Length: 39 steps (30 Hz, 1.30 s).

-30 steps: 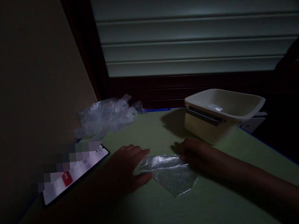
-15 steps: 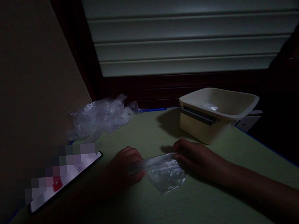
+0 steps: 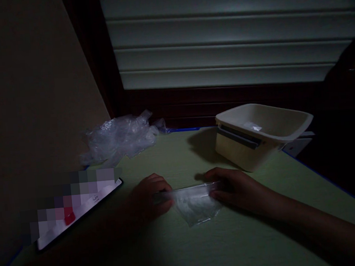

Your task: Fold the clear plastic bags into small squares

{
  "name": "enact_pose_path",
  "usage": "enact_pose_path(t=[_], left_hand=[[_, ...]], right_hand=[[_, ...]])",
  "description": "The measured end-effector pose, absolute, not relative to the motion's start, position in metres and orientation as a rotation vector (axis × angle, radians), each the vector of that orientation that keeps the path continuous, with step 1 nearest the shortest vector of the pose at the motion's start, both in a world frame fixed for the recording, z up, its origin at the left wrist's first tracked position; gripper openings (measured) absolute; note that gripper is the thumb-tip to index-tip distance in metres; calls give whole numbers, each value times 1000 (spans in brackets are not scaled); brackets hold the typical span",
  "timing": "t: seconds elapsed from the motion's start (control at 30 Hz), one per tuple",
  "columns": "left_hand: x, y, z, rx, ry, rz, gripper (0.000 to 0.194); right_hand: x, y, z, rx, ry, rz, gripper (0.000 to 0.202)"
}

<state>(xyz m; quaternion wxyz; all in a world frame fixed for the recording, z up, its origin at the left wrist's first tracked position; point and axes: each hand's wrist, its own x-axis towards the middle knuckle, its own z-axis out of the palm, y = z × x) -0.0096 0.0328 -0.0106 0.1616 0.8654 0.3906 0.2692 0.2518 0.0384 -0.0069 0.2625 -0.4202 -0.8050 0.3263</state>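
Note:
A small clear plastic bag is stretched between my two hands just above the green tabletop. My left hand pinches the left end of its upper edge, thumb below and fingers above. At the right end of that edge, my right hand grips the bag between thumb and fingers. The lower part of the bag hangs towards me, creased and shiny. Its upper edge looks like a straight folded strip. The light is dim, so I cannot make out whether anything is inside.
A heap of clear plastic bags lies at the back left. On the right stands a cream plastic bin with a grey handle and a small shiny piece inside. A lit phone or tablet, partly blurred out, rests at left. Behind the table are slatted panels.
My right hand's fingers have shifted slightly along the bag's upper edge and straightened. The bag's lower part has risen a little and looks smoother. My left hand keeps its hold.

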Motion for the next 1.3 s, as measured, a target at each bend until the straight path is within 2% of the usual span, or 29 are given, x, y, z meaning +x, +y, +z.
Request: enact_pose_path(t=[0.17, 0.43, 0.63, 0.77, 0.87, 1.1, 1.3], left_hand=[[-8, 30, -8, 2429, 1123, 761, 4], [-7, 25, -5, 2415, 1081, 714, 13], [-13, 27, -10, 2547, 1006, 693, 16], [-18, 27, -8, 2666, 842, 576, 31], [-18, 24, -2, 2775, 714, 498, 25], [-22, 23, -2, 2919, 525, 627, 21], [-26, 21, -7, 2831, 588, 618, 23]], right_hand=[[254, 38, -4, -1143, -2220, 908, 15], [252, 35, 0, -1149, -2201, 1043, 21], [247, 30, 6, -1177, -2370, 655, 8], [246, 28, 7, -1055, -2467, 463, 14], [247, 26, 9, -998, -2525, 353, 17], [247, 21, 15, -915, -2700, -73, 17], [249, 19, 15, -862, -2758, -131, 13]])
